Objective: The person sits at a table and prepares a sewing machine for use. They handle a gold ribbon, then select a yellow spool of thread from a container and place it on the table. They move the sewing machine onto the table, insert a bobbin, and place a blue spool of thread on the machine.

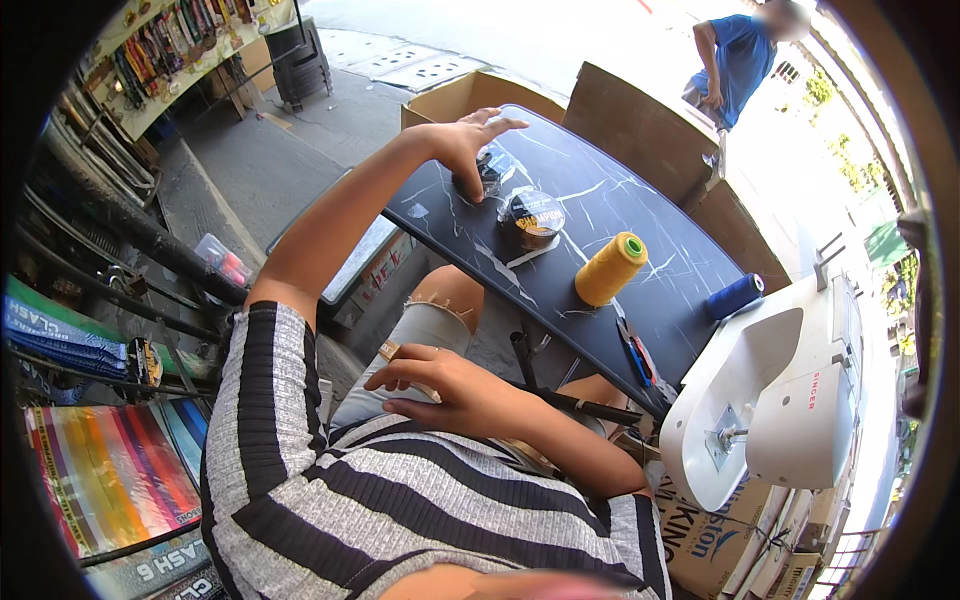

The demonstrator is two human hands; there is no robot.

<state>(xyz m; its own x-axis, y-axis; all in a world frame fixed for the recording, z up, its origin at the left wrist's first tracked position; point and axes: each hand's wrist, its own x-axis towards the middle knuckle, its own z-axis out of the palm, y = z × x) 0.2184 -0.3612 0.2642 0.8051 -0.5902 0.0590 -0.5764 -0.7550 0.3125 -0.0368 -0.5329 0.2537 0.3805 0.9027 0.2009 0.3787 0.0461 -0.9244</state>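
Note:
My left hand (pixel 466 154) reaches over the far left part of a dark marble-patterned table (pixel 540 262), fingers spread. Its thumb is beside a dark item in clear plastic (pixel 489 178); whether they touch is hard to tell. Just right of it sits a round, plastic-wrapped pack (pixel 534 219) bearing writing. My right hand (pixel 442 386) is above my lap, fingers curled around a small tan item (pixel 388 350) that is mostly hidden. A cone of yellow thread (pixel 611 270) stands on the table. A cone of blue thread (pixel 735 296) lies toward the right end.
A white Singer sewing machine (pixel 802 420) is at the right. Cutters with blue and red handles (pixel 637 356) lie near the table's front edge. Open cardboard boxes (pixel 637 124) stand behind the table. A person in a blue shirt (pixel 739 64) is beyond them. Colourful ribbons (pixel 120 472) hang at left.

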